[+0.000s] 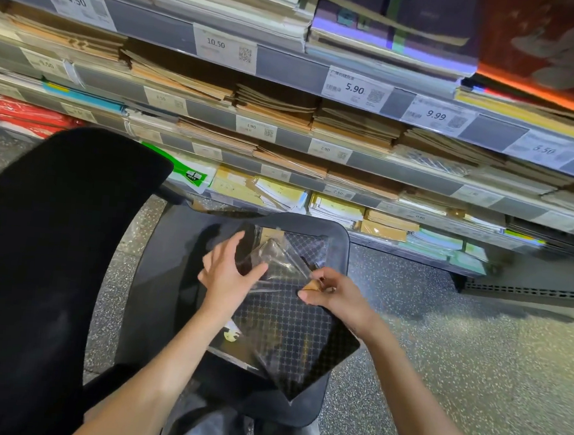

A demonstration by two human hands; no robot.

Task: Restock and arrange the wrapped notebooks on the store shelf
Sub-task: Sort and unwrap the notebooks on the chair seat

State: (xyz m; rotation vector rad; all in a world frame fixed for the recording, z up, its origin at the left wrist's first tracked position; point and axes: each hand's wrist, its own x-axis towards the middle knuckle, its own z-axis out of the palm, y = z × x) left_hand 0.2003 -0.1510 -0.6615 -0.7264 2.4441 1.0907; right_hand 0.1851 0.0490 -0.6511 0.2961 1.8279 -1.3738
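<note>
Notebooks with dark covers printed in a fine cross grid lay stacked on the seat of a black chair, near the middle of the view and in front of the store shelf. At the far left, the chair's tall black backrest filled much of the near side. Just right of it, the left hand reached over the far end of the stack with its fingers spread and relaxed, thumb out, touching a loose flap of clear plastic wrap that stood up crumpled above the top cover. A small yellow sticker showed on the near left of the wrapped stack. To the right, the right hand pinched a small tan piece, seemingly the corner of a kraft cover, between thumb and forefinger at the edge of the wrap, its other fingers curled. Beyond the hands, the tiered shelves held flat piles of brown kraft notebooks, with white price labels along the rails. At the far right, purple and orange covers lay on the top tier, and speckled grey floor spread below.
</note>
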